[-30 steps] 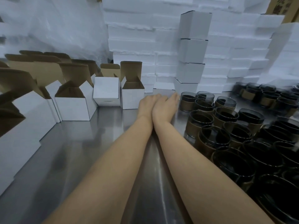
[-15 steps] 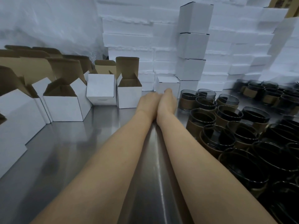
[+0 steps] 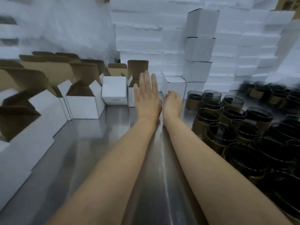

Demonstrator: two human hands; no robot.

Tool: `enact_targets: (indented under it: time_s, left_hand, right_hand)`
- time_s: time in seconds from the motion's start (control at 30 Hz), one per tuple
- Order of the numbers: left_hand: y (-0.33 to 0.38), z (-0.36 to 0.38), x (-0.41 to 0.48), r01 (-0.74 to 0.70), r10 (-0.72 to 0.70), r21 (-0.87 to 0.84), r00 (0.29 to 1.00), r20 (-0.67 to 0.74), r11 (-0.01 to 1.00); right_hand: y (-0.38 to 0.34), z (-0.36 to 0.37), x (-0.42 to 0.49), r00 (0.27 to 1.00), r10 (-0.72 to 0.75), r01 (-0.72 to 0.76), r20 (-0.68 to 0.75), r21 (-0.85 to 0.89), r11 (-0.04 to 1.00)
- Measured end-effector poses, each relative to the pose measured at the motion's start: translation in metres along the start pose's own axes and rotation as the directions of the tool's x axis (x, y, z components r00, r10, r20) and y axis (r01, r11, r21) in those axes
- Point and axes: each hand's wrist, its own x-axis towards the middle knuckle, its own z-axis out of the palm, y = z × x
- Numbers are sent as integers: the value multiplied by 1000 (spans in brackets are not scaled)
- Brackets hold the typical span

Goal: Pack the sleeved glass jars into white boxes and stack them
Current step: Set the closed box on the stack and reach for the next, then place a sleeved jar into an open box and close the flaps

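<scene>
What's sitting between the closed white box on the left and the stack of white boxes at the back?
In the head view, between the closed white box and the stack stand an open box, partly behind the left hand, and another closed box.

Left hand (image 3: pixel 146 98) flat, right hand (image 3: pixel 172 99) curled (both empty).

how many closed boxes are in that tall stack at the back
4: top box, second, third, and bottom box on the table, partly hidden behind a separate closed box.
</scene>
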Motion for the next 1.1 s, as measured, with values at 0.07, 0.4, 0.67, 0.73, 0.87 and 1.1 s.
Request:
enact_targets:
  time_s: [0.07, 0.4, 0.67, 0.73, 0.87, 1.1]
  left_hand:
    - [-5, -10, -2, 78, -71, -50, 989, 132, 996]
    - [-26, -75, -51, -209, 231, -222, 970, 76, 952]
    - [-70, -139, -116, -377, 298, -433, 924, -241, 819]
    - [-77, -143, -117, -415, 329, -461, 909, -257, 785]
    - [-73, -146, -111, -357, 317, -336, 933, -169, 872]
    - [-91, -123, -109, 52, 60, -485, 976, 211, 873]
  right_hand:
    - [-3, -3, -10, 1000, -7, 7, -10, -57, 998]
    - [-19, -42, -82, 973, -112, 132, 202, -88, 987]
    - [-28, -71, -112, 875, -206, 198, 438, 64, 978]
    - [-28, -70, -115, 865, -221, 248, 451, -1, 969]
    - [-31, -69, -112, 881, -212, 218, 422, 36, 975]
    - [-28, -66, -103, 969, 44, -52, 242, 25, 998]
